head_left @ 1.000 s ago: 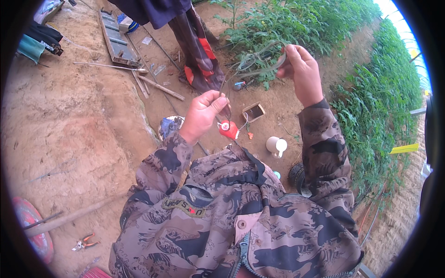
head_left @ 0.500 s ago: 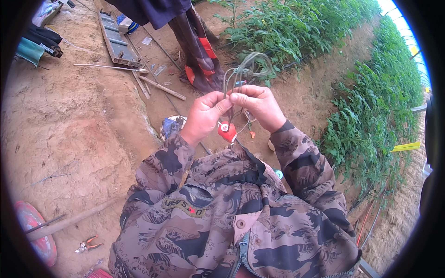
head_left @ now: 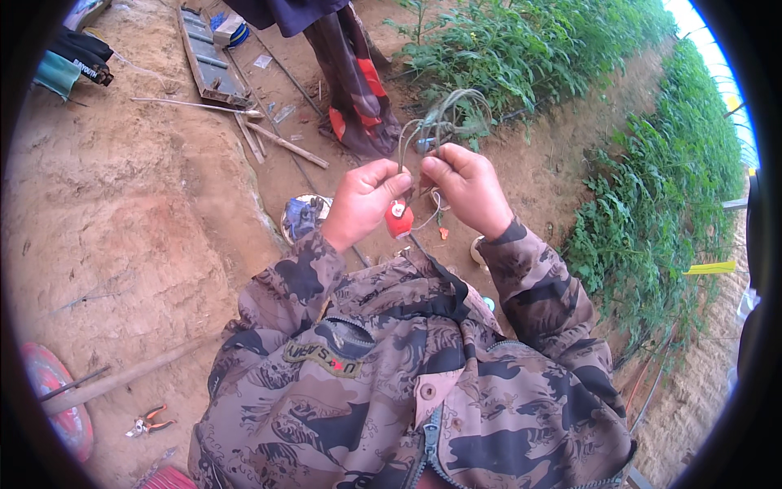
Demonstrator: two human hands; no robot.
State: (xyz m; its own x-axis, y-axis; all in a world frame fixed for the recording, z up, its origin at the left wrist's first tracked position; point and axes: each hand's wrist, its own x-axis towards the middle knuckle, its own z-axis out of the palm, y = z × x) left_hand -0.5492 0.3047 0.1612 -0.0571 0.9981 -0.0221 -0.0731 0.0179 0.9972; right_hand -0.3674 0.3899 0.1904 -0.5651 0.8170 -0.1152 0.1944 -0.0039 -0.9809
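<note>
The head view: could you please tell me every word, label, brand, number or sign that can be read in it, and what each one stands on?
Patch on the camouflage jacket: dark lettering with a red mark; wording not copied here.
Dark item at upper left: pale lettering; wording not copied here.
Red object: pale round spot, too small to tell whether it bears text.
Looped cord: no lettering visible.

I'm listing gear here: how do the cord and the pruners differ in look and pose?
The cord is greenish, while the pruners have orange-and-dark handles. The cord forms thin loops; the pruners' handles are spread apart. The cord is held up by the left hand and right hand; the pruners lie on the ground.
</note>
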